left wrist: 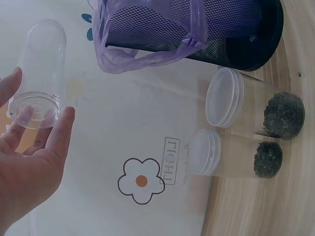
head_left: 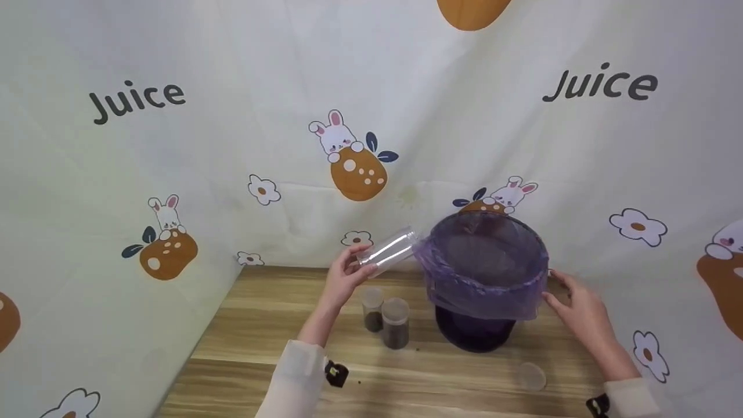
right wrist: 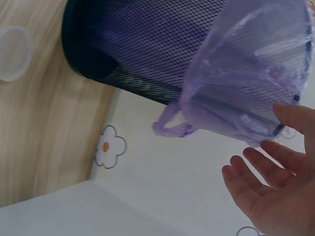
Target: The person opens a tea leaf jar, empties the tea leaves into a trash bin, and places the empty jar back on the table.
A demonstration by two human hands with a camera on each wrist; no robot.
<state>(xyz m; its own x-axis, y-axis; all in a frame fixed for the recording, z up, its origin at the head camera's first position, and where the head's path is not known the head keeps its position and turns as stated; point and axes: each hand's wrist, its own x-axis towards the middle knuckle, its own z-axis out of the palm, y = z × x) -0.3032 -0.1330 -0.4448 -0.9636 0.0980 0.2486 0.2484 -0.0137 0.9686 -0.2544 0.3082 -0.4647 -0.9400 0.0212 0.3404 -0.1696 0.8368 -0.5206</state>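
Note:
My left hand [head_left: 346, 276] grips an empty clear plastic jar [head_left: 388, 251] near its base. The jar is tilted, its upper end pointing to the left rim of a dark mesh wastebasket [head_left: 473, 334]. A purple bin bag [head_left: 484, 299] lines the basket and is folded over its rim. In the left wrist view the jar [left wrist: 47, 64] shows fingers and thumb around its bottom. At the basket's right side, my right hand [head_left: 583, 310] has its thumb and fingers spread, fingertips at the bag's upper edge [right wrist: 246, 120].
Two lidded clear jars [head_left: 396, 325] with dark crumbly bits inside stand left of the basket. A loose translucent lid [head_left: 531, 377] lies on the wooden table [head_left: 232, 348], front right. Small dark specks dot the tabletop. A printed cloth [head_left: 278, 139] hangs behind.

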